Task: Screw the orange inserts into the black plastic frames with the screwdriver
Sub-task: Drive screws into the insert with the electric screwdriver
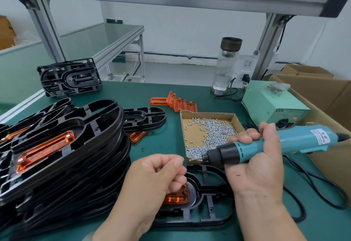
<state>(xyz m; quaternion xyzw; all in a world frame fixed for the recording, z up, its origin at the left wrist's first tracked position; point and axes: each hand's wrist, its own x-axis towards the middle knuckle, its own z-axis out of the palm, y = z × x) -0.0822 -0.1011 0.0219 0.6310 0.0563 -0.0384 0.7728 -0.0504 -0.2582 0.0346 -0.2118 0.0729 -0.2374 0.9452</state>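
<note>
On the green table [155, 92] a black frame [207, 199] with its orange insert [176, 197] seated lies under both hands, the right hand [260, 161] with its grip clamped round the screwdriver [284, 143], tip aimed at the left hand [157, 176], whose fingers curl together, likely offering a screw, though none shows.

Orange insert [176, 196], black frame [205, 200] (teal screwdriver [266, 148]).
</note>
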